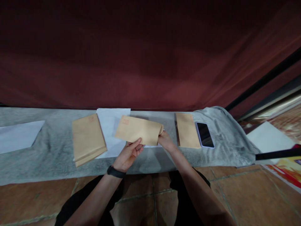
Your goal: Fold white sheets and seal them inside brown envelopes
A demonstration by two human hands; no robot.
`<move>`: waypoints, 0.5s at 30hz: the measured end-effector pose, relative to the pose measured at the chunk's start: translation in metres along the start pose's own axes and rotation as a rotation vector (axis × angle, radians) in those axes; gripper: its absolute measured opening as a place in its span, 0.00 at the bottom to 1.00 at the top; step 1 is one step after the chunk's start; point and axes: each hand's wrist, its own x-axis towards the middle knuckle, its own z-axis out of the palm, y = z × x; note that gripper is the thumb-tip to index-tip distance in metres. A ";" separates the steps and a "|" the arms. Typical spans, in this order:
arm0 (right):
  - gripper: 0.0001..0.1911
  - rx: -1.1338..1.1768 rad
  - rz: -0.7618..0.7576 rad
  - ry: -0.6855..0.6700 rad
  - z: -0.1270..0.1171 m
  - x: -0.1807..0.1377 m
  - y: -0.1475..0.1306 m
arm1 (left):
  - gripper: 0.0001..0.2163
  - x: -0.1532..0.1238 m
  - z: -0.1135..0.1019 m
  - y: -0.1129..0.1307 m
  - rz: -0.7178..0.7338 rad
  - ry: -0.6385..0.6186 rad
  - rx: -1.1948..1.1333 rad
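Note:
A brown paper envelope (pixel 138 128) with small red print at its upper left is held up over the cloth-covered surface. My left hand (pixel 129 153) pinches its lower edge, thumb on the front and fingers behind. At the envelope's right end, my right hand (pixel 165 140) is closed at the curled open edge; its fingertips are hidden there. White sheets of paper (pixel 111 147) lie beneath and left of the held envelope, and a white edge shows just below it. Further left rests a stack of brown envelopes (pixel 88 138), partly over the sheets.
Right of my hands lie another brown envelope stack (pixel 188 130) and a phone (pixel 205 135). A white paper (pixel 20 135) is at the far left. The grey cloth (pixel 225 141) covers the long surface, with a dark red curtain (pixel 141 62) behind it.

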 end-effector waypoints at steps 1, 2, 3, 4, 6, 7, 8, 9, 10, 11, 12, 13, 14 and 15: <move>0.13 -0.019 -0.010 0.017 -0.003 0.000 0.000 | 0.11 -0.002 0.000 -0.001 -0.029 -0.052 0.066; 0.13 -0.033 -0.008 0.032 -0.006 0.000 0.000 | 0.13 -0.004 -0.001 -0.002 -0.047 -0.116 0.155; 0.13 -0.042 0.000 0.037 -0.009 0.000 0.000 | 0.14 -0.006 -0.001 -0.003 -0.037 -0.185 0.271; 0.14 -0.043 0.006 0.026 -0.013 -0.001 -0.001 | 0.16 -0.008 0.000 -0.003 0.027 -0.235 0.409; 0.15 -0.021 0.008 -0.040 -0.020 -0.004 -0.003 | 0.17 -0.013 0.000 0.001 0.341 -0.240 0.733; 0.16 -0.004 0.003 -0.084 -0.024 -0.006 -0.004 | 0.16 -0.015 0.000 0.004 0.558 -0.200 0.911; 0.16 0.012 -0.001 -0.126 -0.027 -0.008 -0.006 | 0.18 -0.016 0.000 0.008 0.786 -0.138 1.088; 0.16 0.023 0.002 -0.163 -0.029 -0.010 -0.007 | 0.23 -0.018 0.000 0.013 0.973 -0.086 1.270; 0.16 0.025 0.012 -0.196 -0.032 -0.012 -0.009 | 0.30 -0.018 -0.001 0.017 1.106 -0.044 1.442; 0.15 0.018 0.026 -0.226 -0.034 -0.015 -0.009 | 0.38 -0.019 -0.002 0.021 1.180 -0.024 1.596; 0.14 0.006 0.044 -0.255 -0.035 -0.017 -0.010 | 0.44 -0.018 -0.003 0.023 1.213 -0.021 1.725; 0.14 -0.007 0.061 -0.279 -0.036 -0.018 -0.010 | 0.50 -0.017 -0.004 0.024 1.214 -0.033 1.823; 0.14 -0.019 0.073 -0.289 -0.037 -0.020 -0.009 | 0.54 -0.015 -0.005 0.025 1.196 -0.059 1.892; 0.14 -0.028 0.080 -0.293 -0.038 -0.020 -0.009 | 0.56 -0.014 -0.006 0.024 1.172 -0.091 1.937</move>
